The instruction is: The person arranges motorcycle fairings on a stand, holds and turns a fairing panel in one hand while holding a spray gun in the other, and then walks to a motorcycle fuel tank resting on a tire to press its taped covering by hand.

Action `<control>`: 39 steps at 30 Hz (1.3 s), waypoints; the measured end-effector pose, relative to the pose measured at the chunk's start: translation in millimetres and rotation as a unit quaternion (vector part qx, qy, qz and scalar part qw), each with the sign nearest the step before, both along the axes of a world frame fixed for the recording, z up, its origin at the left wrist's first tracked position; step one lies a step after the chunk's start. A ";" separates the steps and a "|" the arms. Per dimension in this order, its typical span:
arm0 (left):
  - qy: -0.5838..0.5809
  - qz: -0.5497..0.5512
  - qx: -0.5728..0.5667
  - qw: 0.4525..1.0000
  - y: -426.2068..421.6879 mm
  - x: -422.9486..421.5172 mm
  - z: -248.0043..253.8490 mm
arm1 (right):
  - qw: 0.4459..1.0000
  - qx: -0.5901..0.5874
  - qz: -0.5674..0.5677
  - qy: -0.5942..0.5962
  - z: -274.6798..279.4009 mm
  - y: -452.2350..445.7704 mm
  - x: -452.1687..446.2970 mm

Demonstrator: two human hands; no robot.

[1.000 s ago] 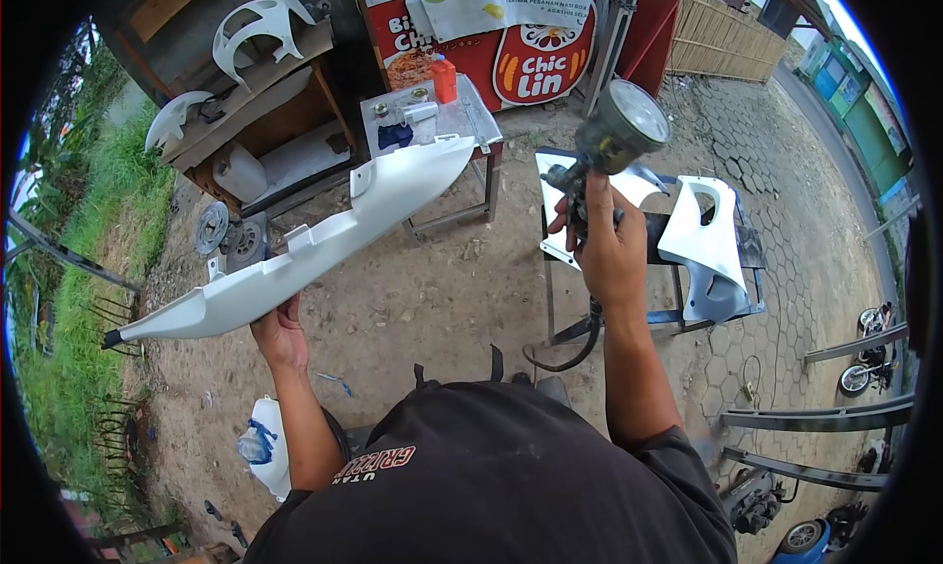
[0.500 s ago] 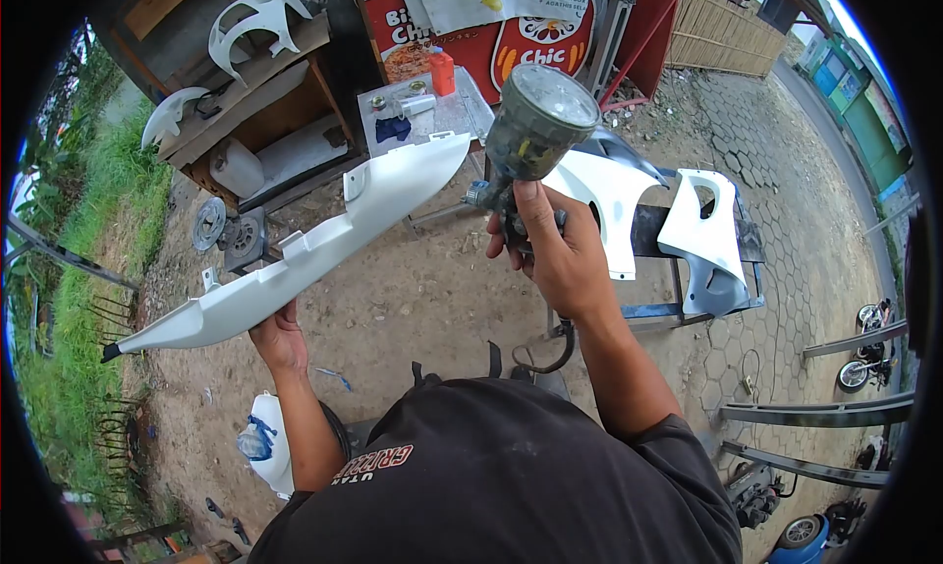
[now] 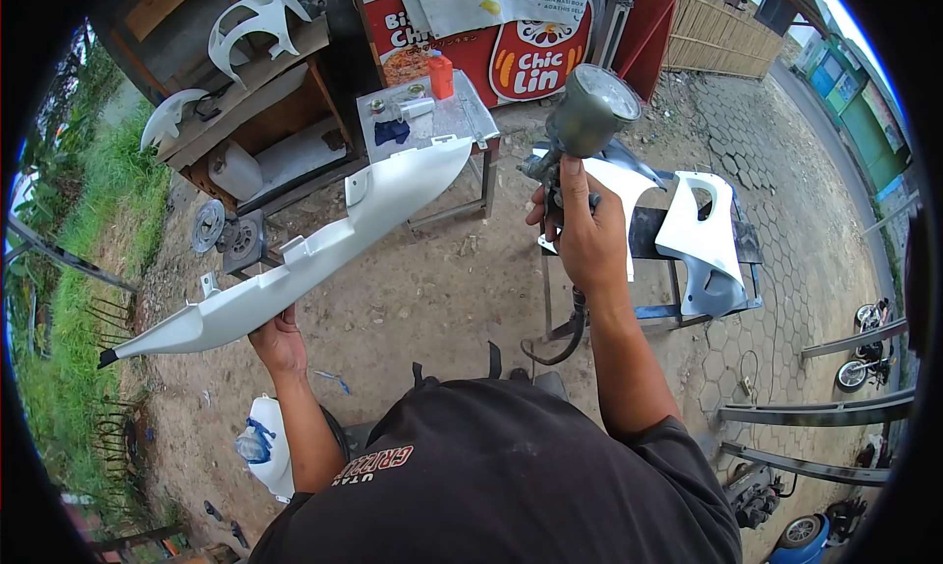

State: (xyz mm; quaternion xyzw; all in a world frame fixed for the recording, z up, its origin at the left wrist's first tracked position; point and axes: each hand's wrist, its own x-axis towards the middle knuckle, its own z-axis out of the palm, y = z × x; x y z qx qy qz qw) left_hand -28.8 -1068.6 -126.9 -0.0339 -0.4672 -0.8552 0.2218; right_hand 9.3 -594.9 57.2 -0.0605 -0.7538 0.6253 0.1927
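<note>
A long white motorcycle fairing panel (image 3: pixel 324 245) slants up from lower left to upper right, with small tabs along its upper edge and a dark tip at its left end. My left hand (image 3: pixel 280 343) holds it from below, the fingers partly hidden behind the panel. Raised on the other side, my right hand (image 3: pixel 587 220) is closed around a spray gun (image 3: pixel 565 186). A grey cup (image 3: pixel 592 110) with a clouded top sits on the gun, and a dark hose (image 3: pixel 570 338) hangs below it. The gun's nozzle faces left, apart from the panel.
White fairing pieces (image 3: pixel 699 232) lie on a dark bench at right. Behind the panel, a small table (image 3: pixel 462 112) bears a red-orange bottle (image 3: pixel 440 77) and a dark blue cloth (image 3: pixel 392 131). More white parts (image 3: pixel 257 28) rest on a wooden shelf. A white tank-like part (image 3: pixel 270 456) is at lower left.
My right hand has moved to the right with the spray gun, away from the panel's right end. The panel and my left hand have hardly shifted.
</note>
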 end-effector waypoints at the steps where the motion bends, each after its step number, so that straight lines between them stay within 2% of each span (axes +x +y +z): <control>1: 0.000 -0.002 0.001 1.000 -1.8 -0.4 -2.4 | 1.000 0.000 0.005 -0.002 -0.1 0.2 0.3; 10: -0.004 -0.011 0.001 1.000 -1.7 -5.3 -5.8 | 0.988 -0.094 0.123 -0.003 20.2 -23.2 14.1; 16: -0.004 -0.014 0.006 1.000 0.1 -6.7 -7.3 | 0.995 -0.077 0.062 -0.026 5.7 -10.3 6.3; 20: -0.008 -0.016 0.006 1.000 0.6 -6.3 -6.2 | 0.998 -0.056 0.005 -0.001 -5.4 -2.1 2.1; 29: -0.039 -0.015 -0.008 0.999 15.8 -8.0 5.7 | 0.995 -0.037 0.094 -0.004 1.8 -12.3 24.9; 33: -0.093 0.010 0.015 0.996 31.6 -5.2 19.4 | 0.995 -0.089 0.047 0.005 -18.4 -7.7 19.1; 37: -0.112 0.017 0.031 0.993 51.9 3.6 37.3 | 0.994 -0.087 0.054 -0.027 -32.9 -3.4 23.5; 39: -0.118 0.017 0.041 0.992 58.5 6.0 41.8 | 0.997 -0.057 0.056 -0.004 -33.9 -6.4 21.6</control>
